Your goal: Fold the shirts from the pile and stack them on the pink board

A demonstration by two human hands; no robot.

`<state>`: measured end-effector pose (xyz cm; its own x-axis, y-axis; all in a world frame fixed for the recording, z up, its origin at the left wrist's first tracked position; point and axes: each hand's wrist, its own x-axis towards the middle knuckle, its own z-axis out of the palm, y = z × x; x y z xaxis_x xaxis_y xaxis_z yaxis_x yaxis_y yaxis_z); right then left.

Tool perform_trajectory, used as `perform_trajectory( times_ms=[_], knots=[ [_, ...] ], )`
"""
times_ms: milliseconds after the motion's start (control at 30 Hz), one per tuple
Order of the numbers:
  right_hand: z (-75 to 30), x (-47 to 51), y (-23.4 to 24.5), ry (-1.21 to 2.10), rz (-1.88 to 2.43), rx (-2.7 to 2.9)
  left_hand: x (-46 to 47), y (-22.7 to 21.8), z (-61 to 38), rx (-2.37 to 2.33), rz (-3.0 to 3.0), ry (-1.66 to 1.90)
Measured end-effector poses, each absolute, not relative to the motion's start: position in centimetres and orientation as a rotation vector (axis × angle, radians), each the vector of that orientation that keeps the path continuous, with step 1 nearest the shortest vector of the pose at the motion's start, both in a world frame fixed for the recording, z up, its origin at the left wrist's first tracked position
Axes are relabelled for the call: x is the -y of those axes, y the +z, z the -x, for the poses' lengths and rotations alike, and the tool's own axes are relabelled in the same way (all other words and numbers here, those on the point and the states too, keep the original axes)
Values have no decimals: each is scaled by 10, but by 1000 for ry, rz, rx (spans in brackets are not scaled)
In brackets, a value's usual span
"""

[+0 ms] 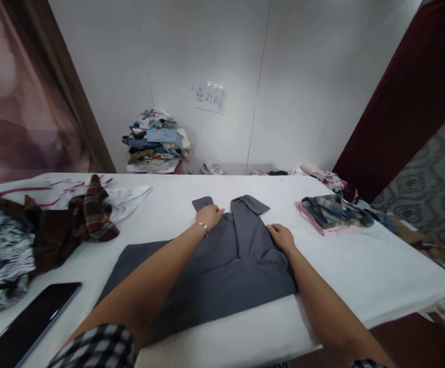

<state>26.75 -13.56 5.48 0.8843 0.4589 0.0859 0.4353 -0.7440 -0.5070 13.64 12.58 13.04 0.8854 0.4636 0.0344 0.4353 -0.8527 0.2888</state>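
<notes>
A dark grey shirt lies spread across the white table, with its collar end pointing away from me and a sleeve folded over its upper part. Near the collar, my left hand has its thumb and fingers closed on the fabric. My right hand pinches the shirt's edge at the right, just below the folded sleeve's cuff. Both forearms reach over the shirt and hide parts of it.
Crumpled clothes and a black phone lie on the left of the white table. Folded garments rest on the right. Behind stands a tall clothes pile, below a wall with a paper sign.
</notes>
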Motion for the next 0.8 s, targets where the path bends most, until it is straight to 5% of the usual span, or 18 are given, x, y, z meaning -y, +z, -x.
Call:
perform_trajectory(
  times_ms=[233,567,800],
  knots=[
    [-274,139,53,128,2342,618,-90,114,-235,-766,-2825,127],
    [-270,143,59,198,2321,821,-65,93,-295,-234,-2910,187],
    [-273,141,57,171,2395,797,-72,155,-316,-456,-2638,432]
  ],
)
